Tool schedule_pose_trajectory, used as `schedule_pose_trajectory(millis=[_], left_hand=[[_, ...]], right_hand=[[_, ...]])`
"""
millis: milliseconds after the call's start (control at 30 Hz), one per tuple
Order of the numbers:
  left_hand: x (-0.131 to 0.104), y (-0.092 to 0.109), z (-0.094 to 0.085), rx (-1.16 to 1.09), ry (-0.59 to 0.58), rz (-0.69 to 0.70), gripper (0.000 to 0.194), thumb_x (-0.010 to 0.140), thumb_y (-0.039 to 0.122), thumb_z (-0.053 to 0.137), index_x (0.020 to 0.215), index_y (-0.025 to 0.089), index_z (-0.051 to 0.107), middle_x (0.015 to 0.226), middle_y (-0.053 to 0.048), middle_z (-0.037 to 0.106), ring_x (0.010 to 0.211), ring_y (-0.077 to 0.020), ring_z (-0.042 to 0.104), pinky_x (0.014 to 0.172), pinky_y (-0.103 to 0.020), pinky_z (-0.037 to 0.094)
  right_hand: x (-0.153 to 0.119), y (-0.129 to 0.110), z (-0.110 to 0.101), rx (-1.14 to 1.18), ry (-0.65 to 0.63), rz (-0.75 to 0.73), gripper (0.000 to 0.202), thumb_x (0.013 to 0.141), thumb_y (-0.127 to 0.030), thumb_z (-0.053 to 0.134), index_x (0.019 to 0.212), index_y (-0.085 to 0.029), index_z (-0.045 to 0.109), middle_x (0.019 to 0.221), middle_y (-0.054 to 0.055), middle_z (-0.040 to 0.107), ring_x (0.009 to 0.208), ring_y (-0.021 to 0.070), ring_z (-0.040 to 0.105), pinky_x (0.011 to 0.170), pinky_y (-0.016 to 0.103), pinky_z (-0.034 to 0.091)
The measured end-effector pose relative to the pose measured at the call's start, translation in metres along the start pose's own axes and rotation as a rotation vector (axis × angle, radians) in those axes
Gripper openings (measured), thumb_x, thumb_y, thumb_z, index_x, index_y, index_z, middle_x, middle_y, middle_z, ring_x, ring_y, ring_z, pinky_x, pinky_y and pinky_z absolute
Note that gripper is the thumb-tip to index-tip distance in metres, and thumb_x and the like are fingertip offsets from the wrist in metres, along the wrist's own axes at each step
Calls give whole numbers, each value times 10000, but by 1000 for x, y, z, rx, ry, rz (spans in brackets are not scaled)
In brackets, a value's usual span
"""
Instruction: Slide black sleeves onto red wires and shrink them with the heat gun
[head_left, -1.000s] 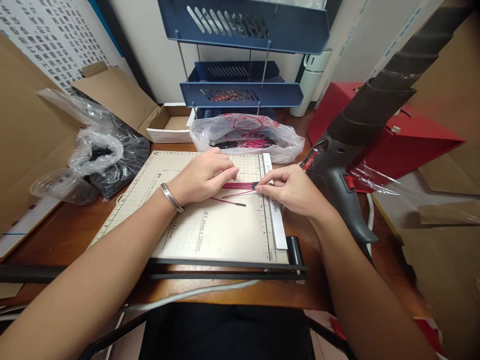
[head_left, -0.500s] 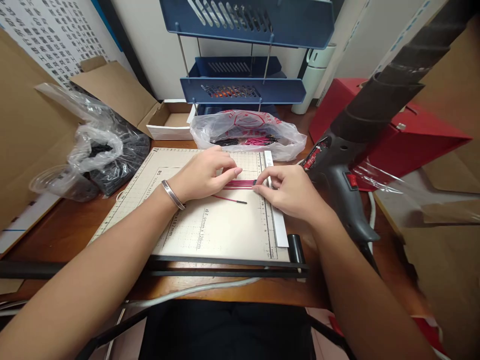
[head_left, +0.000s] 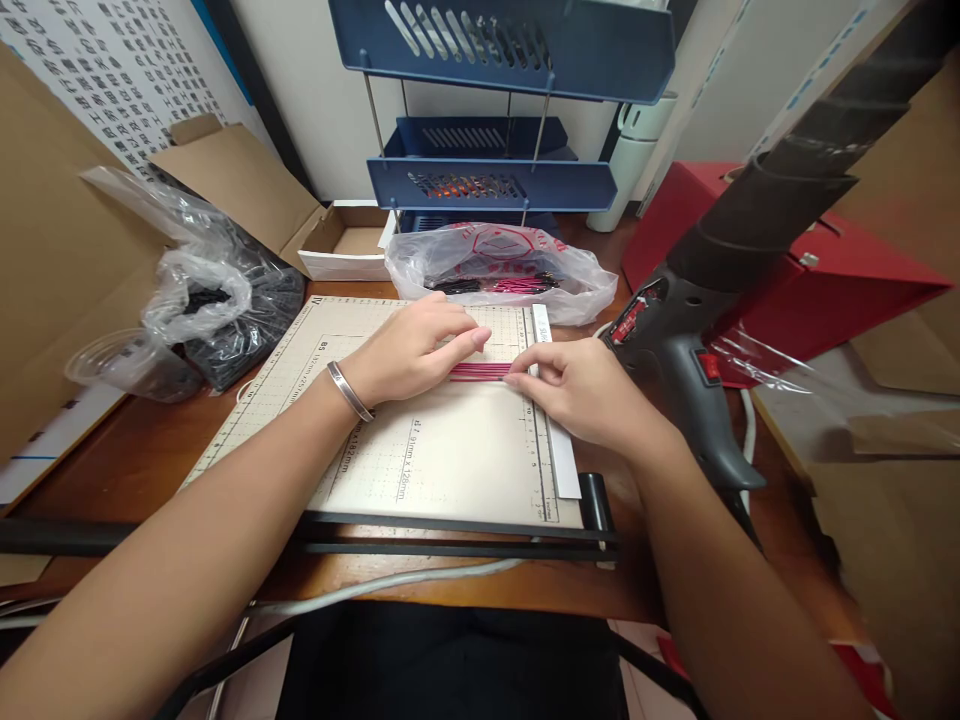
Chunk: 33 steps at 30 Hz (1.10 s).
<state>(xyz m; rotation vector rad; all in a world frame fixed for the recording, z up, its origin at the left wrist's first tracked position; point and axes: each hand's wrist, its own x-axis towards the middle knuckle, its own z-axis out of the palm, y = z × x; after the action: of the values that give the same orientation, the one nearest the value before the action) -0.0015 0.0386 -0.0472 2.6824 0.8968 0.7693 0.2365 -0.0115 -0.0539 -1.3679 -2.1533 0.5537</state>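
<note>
A row of thin red wires [head_left: 480, 372] lies across the cream board of a guillotine paper cutter [head_left: 450, 455]. My left hand [head_left: 420, 345], bracelet at the wrist, rests over the left part of the wires and holds them against the board. Its fingers are curled, the thumb stretched out above, and the wires' left ends are hidden beneath it. At the right ends, by the cutter's pale edge strip [head_left: 556, 420], my right hand [head_left: 574, 385] pinches a wire end between thumb and forefinger. Its fingers cover most of the tips.
Behind the cutter lies a clear plastic bag [head_left: 499, 265] with red and black wires inside. A heat gun [head_left: 682, 330] stands close on the right, before a red box [head_left: 817, 260]. A bag of black pieces [head_left: 240, 320] sits left. The cutter's black arm [head_left: 450, 540] runs along the front.
The separate wire with a dark end, which lay apart below the row, is now up alongside the others at my right fingertips. My left hand stays in place; the view has shifted slightly.
</note>
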Motion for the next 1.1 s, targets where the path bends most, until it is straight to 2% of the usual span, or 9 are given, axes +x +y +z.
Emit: schedule_pose_trajectory(millis=[100,267,333,433,533,733,1000,1100], left_hand=[[0,0,1,-2,11,31,396,1050,458,554,900,178,791,828,-58,746,798,-198,593,817,-353,439],[0,1,2,-20,46,84,285,1031,341,614,938,196,842,785,-48,772,750,-183,584,777,-338,453],[0,1,2,-26,84,82,273,1027,339,627,936,205,847,768,-43,773,727,-174,589,782,-335,464],[0,2,1,-32,114,91,260,1021,345,640,950,215,854,759,-39,774,712,-167,602,789,-331,474],[0,3,0,-46,116,101,259,1026,347,639,972,227,861,762,-37,777,703,-162,603,787,-327,476],[1,2,3,-67,144,159,230,1029,329,661,1008,222,864,738,-31,771,672,-155,587,759,-321,471],[-1,3,2,-16,134,126,229,1020,322,653,997,209,851,797,-40,793,736,-169,628,765,-315,480],[-2,1,2,11,165,127,219,1008,318,662,964,203,843,777,-37,780,724,-167,614,759,-313,477]], right_hand=[[1,5,-3,5,103,8,147,928,-300,720,881,-210,826,557,-29,534,548,132,423,616,305,292],[1,7,1,23,202,8,146,933,-305,702,921,-203,805,548,-48,460,536,132,405,604,302,288],[0,7,3,57,213,-29,138,928,-293,704,998,-206,784,588,-52,497,549,130,420,613,294,313],[0,6,6,88,227,-109,203,926,-278,711,1116,-216,750,730,-29,630,601,134,467,655,293,359],[1,5,8,80,249,-155,143,953,-264,676,1059,-220,762,813,1,694,630,143,486,669,301,377],[3,6,7,76,317,-168,80,938,-234,692,948,-206,767,805,12,707,631,144,491,663,310,383],[3,8,5,92,293,-154,66,945,-228,692,916,-211,750,812,13,719,626,143,508,647,310,381],[4,10,4,94,314,-155,55,936,-208,700,909,-207,747,811,12,720,634,143,519,646,307,384]])
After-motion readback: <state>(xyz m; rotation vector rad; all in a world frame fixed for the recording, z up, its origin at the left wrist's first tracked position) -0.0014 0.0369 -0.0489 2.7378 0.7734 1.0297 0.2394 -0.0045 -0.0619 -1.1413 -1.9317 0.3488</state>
